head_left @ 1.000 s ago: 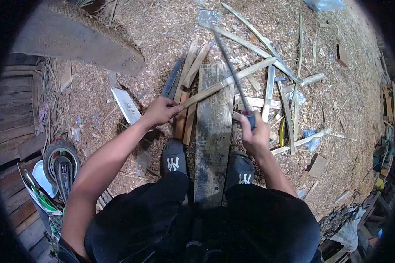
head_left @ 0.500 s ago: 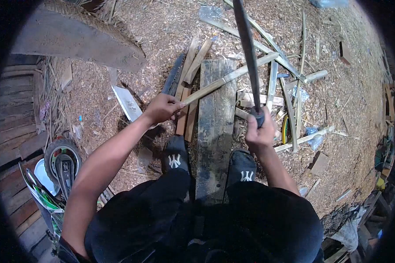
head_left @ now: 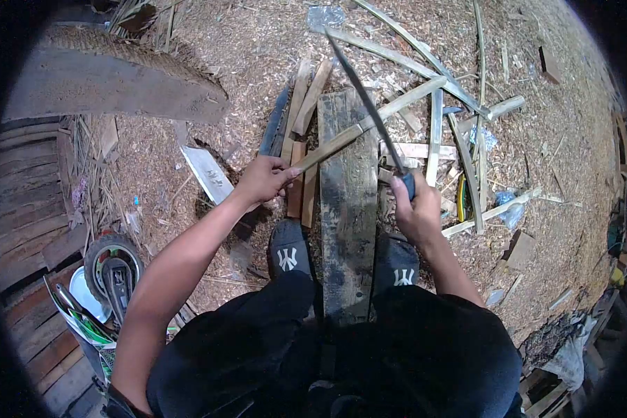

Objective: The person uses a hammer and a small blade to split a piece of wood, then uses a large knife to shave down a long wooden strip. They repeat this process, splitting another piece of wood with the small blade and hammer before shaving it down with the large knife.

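My left hand [head_left: 263, 180] is closed round the near end of a bamboo strip [head_left: 331, 148]. The strip slants up to the right across a worn wooden plank [head_left: 348, 230] between my feet, with a node about midway. In my right hand [head_left: 419, 209] is a machete [head_left: 369, 104], gripped by its dark handle. Its long blade points up and left, and in this view it crosses over the strip just right of the node. Left of the plank, near my left hand, lie reddish-brown wood pieces [head_left: 295, 187] and a dark blade [head_left: 274, 122].
Split bamboo strips [head_left: 460, 94] lie scattered on the chip-covered ground to the right. A thick board [head_left: 118, 80] juts in at upper left. A small wheel [head_left: 113, 268] stands at lower left, beside dark slats [head_left: 28, 216]. A white sheet piece [head_left: 207, 174] lies left of my left hand.
The machete has swung down, its tip moving left, and its blade now overlaps the bamboo strip nearer the node. My left hand keeps its hold on the strip.
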### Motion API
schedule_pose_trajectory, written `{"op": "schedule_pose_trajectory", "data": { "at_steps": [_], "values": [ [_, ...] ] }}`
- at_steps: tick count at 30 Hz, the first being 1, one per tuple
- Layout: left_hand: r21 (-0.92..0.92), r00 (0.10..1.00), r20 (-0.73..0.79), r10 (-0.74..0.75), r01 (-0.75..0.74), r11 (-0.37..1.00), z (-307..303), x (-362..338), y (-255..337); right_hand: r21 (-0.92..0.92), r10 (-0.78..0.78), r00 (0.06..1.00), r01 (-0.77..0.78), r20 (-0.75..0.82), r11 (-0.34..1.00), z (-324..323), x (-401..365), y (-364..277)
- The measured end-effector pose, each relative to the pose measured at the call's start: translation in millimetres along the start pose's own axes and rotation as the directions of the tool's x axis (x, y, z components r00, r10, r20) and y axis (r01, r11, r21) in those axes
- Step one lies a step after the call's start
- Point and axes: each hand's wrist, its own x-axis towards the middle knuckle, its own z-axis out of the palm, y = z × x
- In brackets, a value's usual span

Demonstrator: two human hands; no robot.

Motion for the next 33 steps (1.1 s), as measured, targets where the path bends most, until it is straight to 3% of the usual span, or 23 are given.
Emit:
{"op": "schedule_pose_trajectory", "data": {
  "at_steps": [1,3,5,6,7,8,11,13,15,19,22,24,28,30,31,33],
  "values": [
    [0.050,0.999,-0.013,0.045,-0.045,0.998,-1,0,0,0.003,0.001,1.000,-0.001,-0.002,1.000,-3,0,-8],
    [0.104,0.996,-0.023,0.087,-0.085,0.991,-2,0,-3,0.143,-0.236,0.953,0.265,-0.191,0.954,-8,-1,-21],
    [-0.013,0.997,0.048,0.064,-0.064,0.998,-2,2,-7,0.149,-0.234,0.959,0.258,-0.161,0.955,-2,0,-6],
    [0.163,0.997,0.013,0.071,-0.072,0.984,-3,-3,8,0.091,-0.133,0.986,0.142,-0.098,0.986,16,5,14],
    [0.166,0.997,0.014,0.079,-0.080,0.983,-2,-2,6,0.026,-0.029,0.998,0.031,-0.046,0.999,27,9,29],
    [0.138,0.998,-0.003,0.059,-0.058,0.989,-1,0,-1,-0.150,-0.060,0.997,0.066,0.047,0.986,29,11,36],
    [0.138,1.000,-0.002,-0.027,0.027,0.990,0,-6,9,-0.092,0.059,0.993,-0.050,0.101,0.995,21,14,29],
    [0.114,0.999,0.019,0.040,-0.041,0.993,3,-1,1,-0.123,0.066,0.995,-0.056,0.078,0.991,8,10,13],
    [0.038,0.999,0.035,0.012,-0.013,0.999,5,-6,7,-0.162,0.065,0.995,-0.053,0.072,0.985,8,8,12],
    [0.049,0.999,0.014,-0.041,0.041,0.998,10,-8,10,-0.045,0.062,0.994,-0.058,0.095,0.997,13,8,29],
    [-0.037,1.000,0.002,0.017,-0.017,0.999,13,-6,9,0.026,0.090,0.981,-0.096,0.171,0.995,9,18,39],
    [-0.056,0.999,0.021,-0.034,0.035,0.998,13,-11,17,0.056,0.168,0.919,-0.201,0.356,0.978,1,26,45],
    [-0.151,0.999,0.042,0.029,-0.022,0.988,22,-7,5,-0.078,0.203,0.953,-0.190,0.225,0.979,9,19,40],
    [0.050,0.998,-0.052,0.032,-0.029,0.998,21,-12,14,-0.148,0.183,0.966,-0.156,0.185,0.977,17,15,39],
    [0.049,0.998,-0.059,0.035,-0.032,0.998,18,-10,14,-0.218,0.160,0.976,-0.126,0.149,0.968,19,16,36],
    [0.348,0.977,-0.115,0.180,-0.130,0.928,13,-7,13,-0.239,0.173,0.974,-0.136,0.144,0.962,4,15,21]
  ]
}}
